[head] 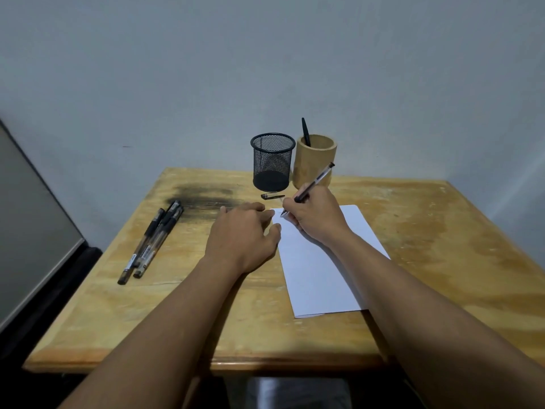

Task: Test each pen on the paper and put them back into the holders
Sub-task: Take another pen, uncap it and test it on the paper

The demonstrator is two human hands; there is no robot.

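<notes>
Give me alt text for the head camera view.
Right hand writes with a pen on white paper; left hand rests flat beside it. Three pens lie left; mesh holder and wooden holder stand behind.

Pens (pixel 150 243) left of paper (pixel 321 261), holders (pixel 292 163) behind.

Nothing here is readable. The pens (pixel 150 243) lying on the table carry white labels, too small to make out.
</notes>
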